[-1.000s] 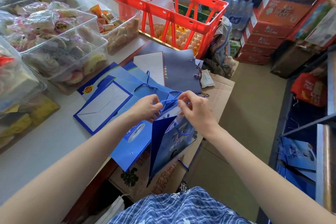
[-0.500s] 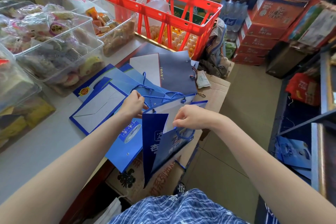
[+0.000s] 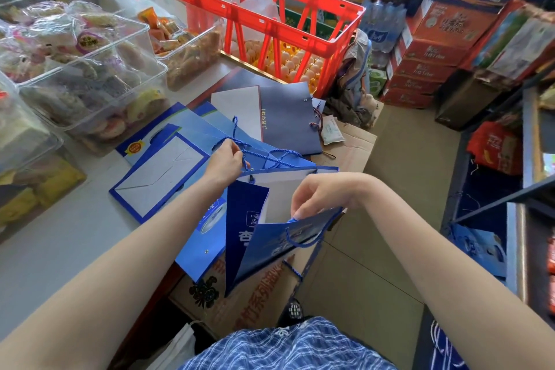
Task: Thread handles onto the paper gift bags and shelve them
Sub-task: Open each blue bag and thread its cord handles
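Note:
An open blue paper gift bag hangs off the table's edge in front of me, mouth up, white inside showing. My right hand pinches its near top rim, where a blue cord handle loops down the front. My left hand grips a blue cord at the bag's far rim. Several flat blue bags lie fanned on the table behind. A grey-blue flat bag lies further back.
Clear plastic tubs of wrapped snacks fill the table's left. A red crate with eggs stands at the back. A cardboard box sits below the table edge. A metal shelf holding blue bags stands at the right.
The bag has been pulled open: my right hand drew the near rim toward me and down, while my left hand moved left with the cord at the far rim.

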